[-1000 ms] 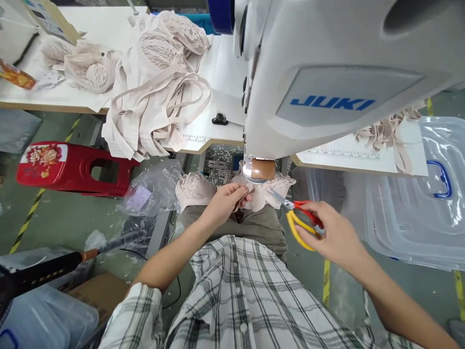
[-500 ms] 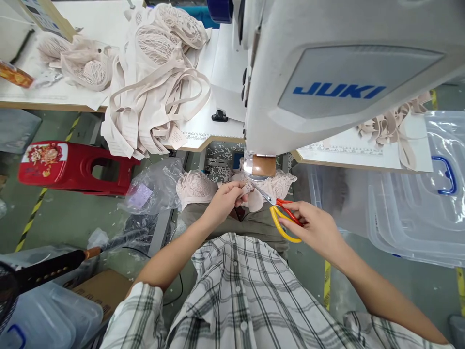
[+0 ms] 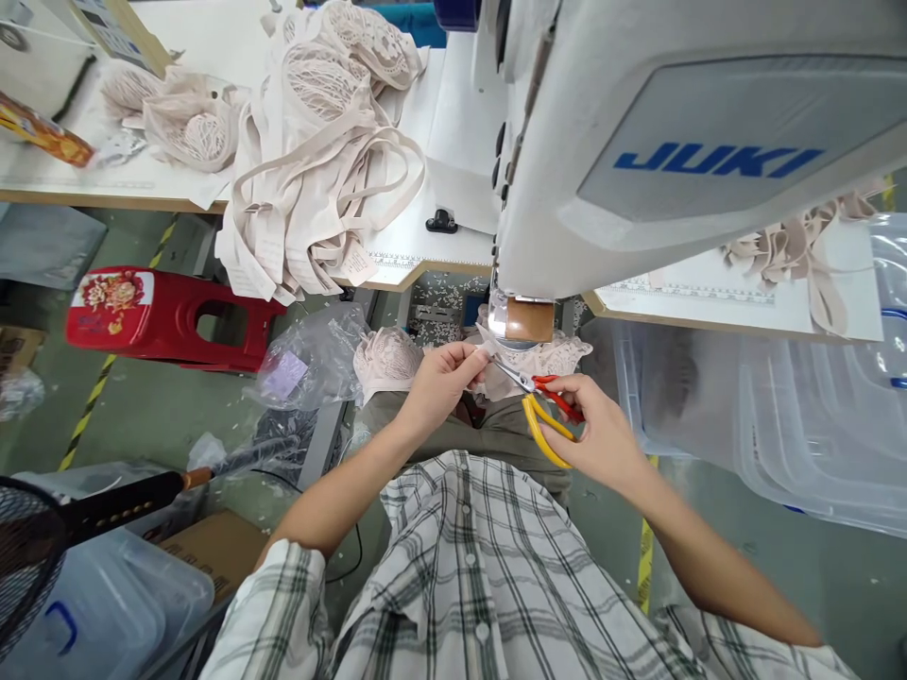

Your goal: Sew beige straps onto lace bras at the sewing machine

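Note:
My left hand (image 3: pixel 443 378) pinches the edge of a beige lace bra (image 3: pixel 386 354) that lies across my lap, just under the head of the white Juki sewing machine (image 3: pixel 673 142). My right hand (image 3: pixel 595 430) grips scissors (image 3: pixel 542 406) with one red and one yellow handle. Their blades point left and reach the bit of fabric held between my left fingertips. The far side of the bra (image 3: pixel 559 354) shows below the machine's needle end.
A heap of beige bras and straps (image 3: pixel 326 142) hangs over the table edge at the left. More straps (image 3: pixel 800 250) lie at the right. Clear plastic bins (image 3: pixel 814 425) stand right, a red stool (image 3: pixel 162 316) left, a plastic bag (image 3: pixel 308 359) beside my knee.
My right hand has moved left with the scissors, from well apart to the fabric held in my left fingers. My left hand has kept its pinch on the bra.

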A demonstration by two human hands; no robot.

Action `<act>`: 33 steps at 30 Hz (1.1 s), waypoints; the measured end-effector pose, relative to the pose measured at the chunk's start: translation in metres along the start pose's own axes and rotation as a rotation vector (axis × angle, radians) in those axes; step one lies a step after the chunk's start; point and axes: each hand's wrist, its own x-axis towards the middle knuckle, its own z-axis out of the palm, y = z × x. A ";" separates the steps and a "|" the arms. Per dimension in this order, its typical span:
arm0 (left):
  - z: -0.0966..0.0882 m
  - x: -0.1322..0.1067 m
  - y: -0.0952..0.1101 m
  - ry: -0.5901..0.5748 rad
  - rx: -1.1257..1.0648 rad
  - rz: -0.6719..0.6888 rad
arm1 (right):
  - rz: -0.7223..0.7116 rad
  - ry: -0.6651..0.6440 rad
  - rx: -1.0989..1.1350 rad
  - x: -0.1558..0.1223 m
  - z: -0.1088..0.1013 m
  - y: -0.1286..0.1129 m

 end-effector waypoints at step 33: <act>0.006 -0.004 0.031 -0.424 0.065 -0.357 | -0.666 0.180 -0.466 0.040 -0.029 0.002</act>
